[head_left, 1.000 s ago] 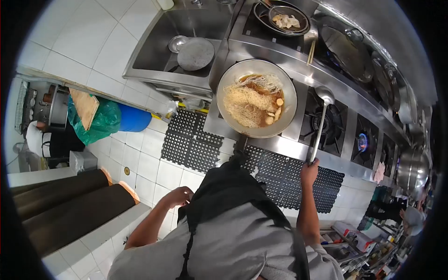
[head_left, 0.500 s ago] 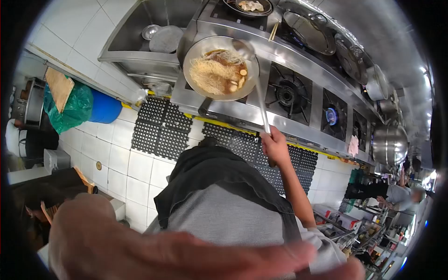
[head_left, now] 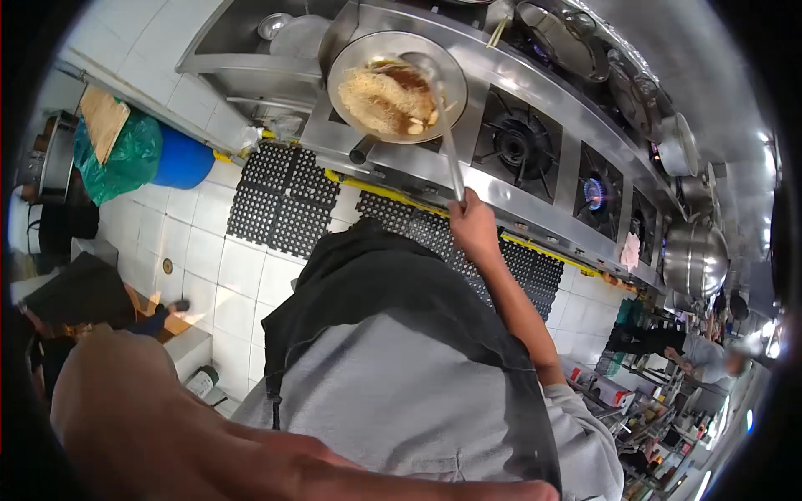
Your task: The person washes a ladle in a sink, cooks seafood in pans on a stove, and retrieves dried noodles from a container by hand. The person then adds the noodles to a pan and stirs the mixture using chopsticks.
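Note:
My right hand (head_left: 474,225) is wrapped round the long handle of a metal ladle (head_left: 448,138). The ladle's bowl rests inside a wok (head_left: 351,63), among thin noodles (head_left: 376,96) in brown sauce with a few pale pieces. The wok's dark-tipped handle points toward me over the stove front. Very close to the camera, my left hand (head_left: 209,442) fills the lower left, with a finger stretched out to the right. Nothing shows in it, and the frame's bottom edge cuts part of it off.
Right of the wok are a burner (head_left: 520,144) and a lit burner (head_left: 594,194). Pans (head_left: 564,46) line the back shelf. A sink (head_left: 242,63) stands left. Black mats (head_left: 280,200) cover some floor. One person (head_left: 706,355) is far right; another person's shoe (head_left: 179,306) shows lower left.
My view has shifted, so the wok and stove sit higher in it. The ladle's bowl has moved slightly and the noodles are rearranged. My left hand has moved lower and left.

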Action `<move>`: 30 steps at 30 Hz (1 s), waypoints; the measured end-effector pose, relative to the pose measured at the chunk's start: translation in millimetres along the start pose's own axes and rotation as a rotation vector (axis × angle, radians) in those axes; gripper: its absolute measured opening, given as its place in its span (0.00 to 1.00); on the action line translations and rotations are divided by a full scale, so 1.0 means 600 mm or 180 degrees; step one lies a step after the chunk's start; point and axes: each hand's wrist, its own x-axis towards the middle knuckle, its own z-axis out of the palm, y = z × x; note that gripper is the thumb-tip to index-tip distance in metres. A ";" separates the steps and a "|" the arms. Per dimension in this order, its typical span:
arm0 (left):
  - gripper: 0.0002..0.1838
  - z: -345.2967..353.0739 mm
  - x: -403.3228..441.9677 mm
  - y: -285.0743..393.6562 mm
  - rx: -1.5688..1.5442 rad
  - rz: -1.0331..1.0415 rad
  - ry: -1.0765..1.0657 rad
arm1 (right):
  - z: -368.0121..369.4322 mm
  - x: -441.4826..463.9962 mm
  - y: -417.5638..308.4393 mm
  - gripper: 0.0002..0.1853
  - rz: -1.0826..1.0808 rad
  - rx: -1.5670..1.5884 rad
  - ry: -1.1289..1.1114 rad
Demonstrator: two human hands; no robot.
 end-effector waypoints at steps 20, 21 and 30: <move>0.44 -0.016 -0.004 -0.003 -0.0040 0.0141 -0.0005 | -0.020 0.020 -0.052 0.17 -0.0468 -0.0290 -0.0426; 0.44 -0.016 -0.003 -0.005 -0.0054 0.0159 -0.0004 | -0.022 0.019 -0.043 0.17 -0.0471 -0.0304 -0.0459; 0.44 -0.023 0.000 0.013 0.0044 0.0162 -0.0126 | -0.022 0.012 -0.052 0.17 -0.0069 -0.0134 -0.0402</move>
